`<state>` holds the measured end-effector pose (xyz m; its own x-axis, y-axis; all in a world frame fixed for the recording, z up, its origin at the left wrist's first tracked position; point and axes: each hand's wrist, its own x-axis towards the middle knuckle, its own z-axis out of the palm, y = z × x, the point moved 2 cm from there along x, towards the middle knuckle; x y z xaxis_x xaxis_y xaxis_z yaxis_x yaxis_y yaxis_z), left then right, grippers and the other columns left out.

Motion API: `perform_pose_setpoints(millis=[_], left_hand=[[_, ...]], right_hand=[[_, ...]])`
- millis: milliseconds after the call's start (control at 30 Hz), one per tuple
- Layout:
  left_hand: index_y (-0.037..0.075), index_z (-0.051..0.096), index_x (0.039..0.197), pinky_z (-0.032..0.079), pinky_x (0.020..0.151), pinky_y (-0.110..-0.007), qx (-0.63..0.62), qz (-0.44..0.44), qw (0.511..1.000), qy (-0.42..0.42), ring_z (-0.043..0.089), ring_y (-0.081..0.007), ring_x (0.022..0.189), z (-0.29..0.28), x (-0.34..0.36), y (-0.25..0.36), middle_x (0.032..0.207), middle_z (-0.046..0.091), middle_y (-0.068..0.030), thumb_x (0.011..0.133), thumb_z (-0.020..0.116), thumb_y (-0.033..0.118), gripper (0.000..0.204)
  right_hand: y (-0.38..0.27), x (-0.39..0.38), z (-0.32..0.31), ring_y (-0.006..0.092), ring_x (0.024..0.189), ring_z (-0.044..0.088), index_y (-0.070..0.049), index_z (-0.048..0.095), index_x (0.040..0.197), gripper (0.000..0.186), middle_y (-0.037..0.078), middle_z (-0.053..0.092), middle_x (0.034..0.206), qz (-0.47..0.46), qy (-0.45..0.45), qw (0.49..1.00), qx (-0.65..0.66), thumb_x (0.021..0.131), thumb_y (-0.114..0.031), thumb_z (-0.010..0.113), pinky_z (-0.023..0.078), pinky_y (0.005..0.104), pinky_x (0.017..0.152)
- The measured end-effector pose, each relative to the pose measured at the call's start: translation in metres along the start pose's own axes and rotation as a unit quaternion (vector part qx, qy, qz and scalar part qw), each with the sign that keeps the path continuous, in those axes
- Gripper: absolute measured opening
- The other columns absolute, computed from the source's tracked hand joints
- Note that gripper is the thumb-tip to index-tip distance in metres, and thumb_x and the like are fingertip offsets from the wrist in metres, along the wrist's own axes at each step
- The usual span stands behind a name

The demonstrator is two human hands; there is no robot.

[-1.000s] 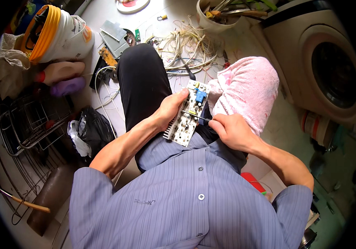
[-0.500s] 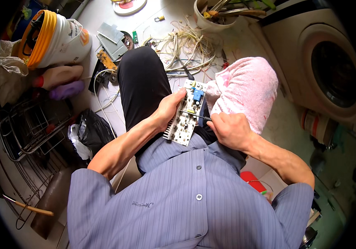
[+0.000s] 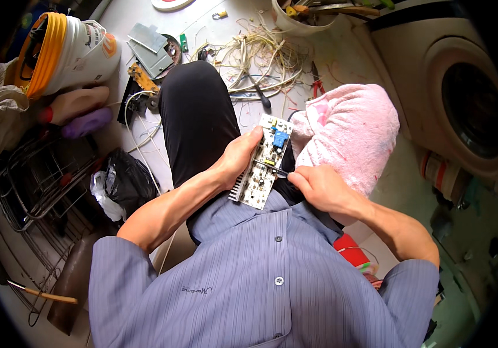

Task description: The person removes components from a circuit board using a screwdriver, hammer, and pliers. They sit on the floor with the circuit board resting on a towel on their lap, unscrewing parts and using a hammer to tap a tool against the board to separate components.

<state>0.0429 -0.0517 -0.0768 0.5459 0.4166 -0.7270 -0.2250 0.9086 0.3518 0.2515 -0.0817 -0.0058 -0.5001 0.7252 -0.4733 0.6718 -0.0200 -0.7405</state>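
Note:
Above my lap, a white circuit board [image 3: 253,199] is tilted upright, crowded with small parts, a blue block-shaped component [image 3: 280,138] and a finned heat sink [image 3: 238,189] along its lower left edge. My left hand [image 3: 238,158] is closed on the board's left edge, its thumb near the upper end. From the right, my right hand [image 3: 325,189] pinches a thin screwdriver [image 3: 280,172] with a dark handle. Its shaft lies across the middle of the board, just below a yellow component; whether the tip touches a part is too small to tell.
A pink towel [image 3: 350,130] covers my right knee. Beyond my knees lie tangled wires [image 3: 269,55], a black-handled tool [image 3: 262,97], red-handled pliers [image 3: 317,87] and metal plates [image 3: 149,46]. A white bucket [image 3: 89,55] and black bag [image 3: 130,182] stand left; a washing machine [image 3: 417,69] stands right.
The screwdriver's handle and my right hand have shifted slightly down and lie lower against the board. My left hand keeps its hold on the board. The whole view has moved a little.

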Motion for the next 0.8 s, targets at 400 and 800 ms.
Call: perform_pose_setpoints(millis=[400, 800], left_hand=[[0.003, 0.062, 0.117, 0.060, 0.074, -0.034, -0.026, -0.025, 0.999, 0.029, 0.069, -0.0166, 0.080, 0.004, 0.002, 0.004, 0.096, 0.070, -0.0079, 0.109, 0.036, 0.042, 0.048], [0.000, 0.065, 0.111, 0.062, 0.062, -0.036, -0.022, -0.045, 0.998, -0.028, 0.072, -0.0205, 0.069, -0.003, 0.008, 0.012, 0.087, 0.072, -0.0104, 0.107, 0.046, 0.042, 0.045]], right_hand=[[-0.011, -0.007, 0.005, 0.0351, 0.052, 0.059, -0.004, 0.054, 0.078, 0.027, 0.016, 0.058, 0.063, -0.090, 0.081, 0.976, -0.178, 0.096, -0.021, 0.064, 0.049, 0.0438, 0.049], [-0.018, -0.006, 0.000, 0.0282, 0.056, 0.060, -0.005, 0.057, 0.083, 0.021, 0.010, 0.054, 0.066, -0.142, 0.182, 0.933, -0.276, 0.093, -0.021, 0.067, 0.049, 0.0379, 0.050]])
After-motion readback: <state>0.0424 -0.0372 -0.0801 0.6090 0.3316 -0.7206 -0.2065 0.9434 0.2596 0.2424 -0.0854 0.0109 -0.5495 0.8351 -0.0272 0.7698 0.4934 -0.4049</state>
